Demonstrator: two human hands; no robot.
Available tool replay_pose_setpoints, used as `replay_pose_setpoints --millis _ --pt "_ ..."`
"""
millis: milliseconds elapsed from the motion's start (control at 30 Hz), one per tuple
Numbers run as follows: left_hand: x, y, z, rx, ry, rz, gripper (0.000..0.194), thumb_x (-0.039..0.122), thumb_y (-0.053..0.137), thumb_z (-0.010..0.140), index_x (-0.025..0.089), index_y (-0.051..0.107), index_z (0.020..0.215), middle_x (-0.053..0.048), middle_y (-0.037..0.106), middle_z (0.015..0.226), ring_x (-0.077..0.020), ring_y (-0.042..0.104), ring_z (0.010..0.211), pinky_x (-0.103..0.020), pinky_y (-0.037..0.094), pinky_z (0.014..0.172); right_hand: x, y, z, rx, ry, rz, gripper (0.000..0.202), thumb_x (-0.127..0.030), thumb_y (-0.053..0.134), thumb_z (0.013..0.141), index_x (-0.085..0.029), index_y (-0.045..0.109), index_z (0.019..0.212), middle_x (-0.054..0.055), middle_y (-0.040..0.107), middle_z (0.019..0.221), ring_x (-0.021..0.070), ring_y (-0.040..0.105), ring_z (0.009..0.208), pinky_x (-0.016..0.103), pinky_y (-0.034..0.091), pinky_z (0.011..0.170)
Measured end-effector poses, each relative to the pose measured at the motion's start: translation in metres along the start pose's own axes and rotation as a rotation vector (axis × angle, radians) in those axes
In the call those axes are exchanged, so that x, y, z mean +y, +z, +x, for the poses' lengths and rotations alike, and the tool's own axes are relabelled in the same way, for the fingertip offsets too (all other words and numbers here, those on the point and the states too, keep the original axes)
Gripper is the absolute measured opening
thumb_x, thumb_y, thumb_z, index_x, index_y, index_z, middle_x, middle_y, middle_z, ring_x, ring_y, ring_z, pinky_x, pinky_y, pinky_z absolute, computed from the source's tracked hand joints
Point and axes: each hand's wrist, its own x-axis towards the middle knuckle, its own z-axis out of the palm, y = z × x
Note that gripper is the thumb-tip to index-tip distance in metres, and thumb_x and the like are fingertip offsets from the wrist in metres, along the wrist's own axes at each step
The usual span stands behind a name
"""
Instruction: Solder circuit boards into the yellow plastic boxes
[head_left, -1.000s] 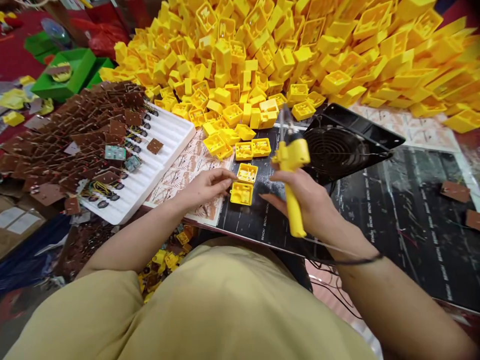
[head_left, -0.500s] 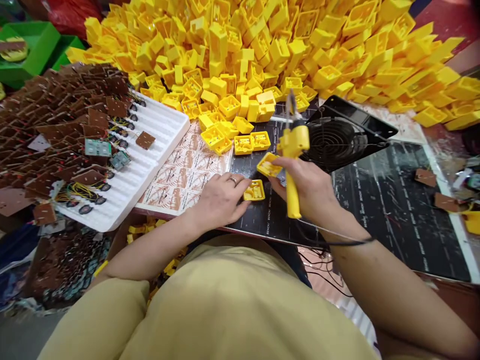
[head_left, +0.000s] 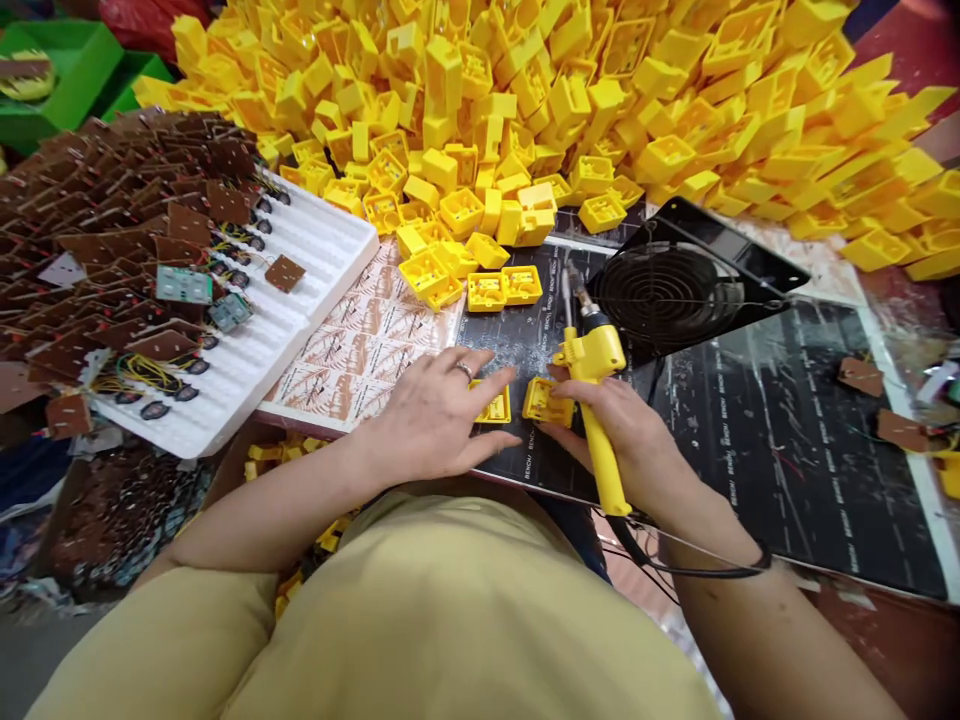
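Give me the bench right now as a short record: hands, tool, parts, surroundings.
left hand: open, fingers spread, partly hiding a small yellow plastic case
right hand: gripping a yellow pistol-shaped tool, fingertips at another yellow plastic case
tool tip: pointing away from the person
behind: large heap of yellow plastic cases
left side: white ridged foam tray bearing brown circuit boards
right of tool: black square-framed fan

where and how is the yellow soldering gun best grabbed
I'd take the yellow soldering gun by its handle, coming from the person's right and near side. The handle is long and slim and slants down toward the person, while the metal tip points away, so fingers there likely stay clear of it. The right hand holds it from that side.
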Motion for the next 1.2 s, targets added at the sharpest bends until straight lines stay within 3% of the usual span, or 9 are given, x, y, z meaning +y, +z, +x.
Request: replay_pose_setpoints --millis 133,233,367,500,600,767,933,1100,1200 --pt "-0.001 0.002 0.011 -0.194 -0.219 0.173 0.047 0.037 0.055 0.096 0.023 0.058 0.140 -0.015 0.072 0.111 -0.0289 0.070 0.094 -0.037 0.054 0.071 -0.005 0.004 -0.009 0.059 0.050 -0.028 0.030 -0.030 0.065 0.095 -0.021 0.055 0.121 0.008 0.070 0.103 0.0215 0.069 0.088 0.033 0.056 0.073" --pt "-0.001 -0.010 0.022 -0.238 -0.482 0.248 0.068 0.061 0.051 0.095 0.021 0.048 0.150 -0.016 0.074 0.101 -0.0343 0.071 0.096 -0.040 0.053 0.073 -0.007 0.006 -0.012 0.073 0.060 -0.038 0.030 -0.032 0.066 0.094 -0.021 0.057 0.121 0.008 0.070 0.102 0.0218 0.070 0.084 0.033 0.056 0.070" --pt "0.001 -0.031 0.019 -0.419 -0.256 0.054 0.076 0.059 0.050 0.096 0.018 0.032 0.158 -0.013 0.076 0.099 -0.0300 0.073 0.094 -0.040 0.054 0.081 -0.007 0.008 -0.014 0.079 0.082 -0.010 0.031 -0.032 0.066 0.095 -0.020 0.057 0.122 0.010 0.071 0.107 0.0228 0.072 0.088 0.032 0.058 0.070" --pt "-0.030 -0.032 0.013 -0.270 -0.015 -0.035 0.061 0.021 0.054 0.095 0.012 0.038 0.154 -0.020 0.055 0.148 -0.0287 0.055 0.135 -0.040 0.047 0.107 -0.007 0.008 -0.016 0.080 0.101 0.026 0.030 -0.032 0.065 0.095 -0.021 0.057 0.122 0.010 0.071 0.111 0.0211 0.073 0.092 0.029 0.059 0.074" --pt "-0.051 -0.021 0.021 -0.269 0.126 -0.058 0.059 0.008 0.053 0.089 0.009 0.045 0.148 -0.020 0.047 0.154 -0.0287 0.047 0.142 -0.040 0.043 0.113 -0.008 0.009 -0.018 0.101 0.091 0.031 0.031 -0.031 0.065 0.095 -0.020 0.057 0.123 0.010 0.070 0.115 0.0206 0.073 0.096 0.028 0.060 0.078" --pt "-0.018 -0.001 0.025 -0.264 0.143 -0.064 0.042 0.037 0.066 0.092 0.012 0.066 0.125 -0.015 0.071 0.120 -0.0262 0.068 0.106 -0.036 0.054 0.090 -0.004 0.015 -0.019 0.163 0.019 0.037 0.034 -0.028 0.063 0.095 -0.020 0.056 0.128 0.010 0.069 0.114 0.0222 0.073 0.093 0.029 0.060 0.073" --pt "0.009 0.009 0.010 -0.168 0.057 0.003 0.064 0.055 0.054 0.096 0.015 0.050 0.146 -0.018 0.060 0.139 -0.0274 0.065 0.113 -0.038 0.055 0.088 0.006 0.015 -0.014 0.140 -0.058 -0.026 0.049 -0.031 0.065 0.093 -0.024 0.050 0.139 0.011 0.070 0.106 0.0288 0.073 0.085 0.038 0.062 0.067" --pt "-0.071 -0.049 -0.009 -0.186 -0.274 0.221 0.043 0.012 0.039 0.098 0.020 0.066 0.130 -0.011 0.071 0.120 -0.0241 0.062 0.114 -0.044 0.048 0.099 -0.002 0.010 -0.012 0.068 0.053 0.000 0.054 -0.054 0.058 0.094 -0.023 0.048 0.137 0.016 0.065 0.119 0.0374 0.069 0.103 0.056 0.059 0.088" --pt "-0.141 -0.089 -0.014 -0.273 -0.588 0.342 0.037 0.022 0.053 0.094 0.014 0.068 0.127 -0.016 0.065 0.133 -0.0337 0.050 0.132 -0.055 0.035 0.111 -0.008 0.015 -0.008 0.087 0.043 0.002 0.055 -0.055 0.057 0.094 -0.023 0.047 0.138 0.015 0.065 0.119 0.0359 0.069 0.101 0.053 0.060 0.084"
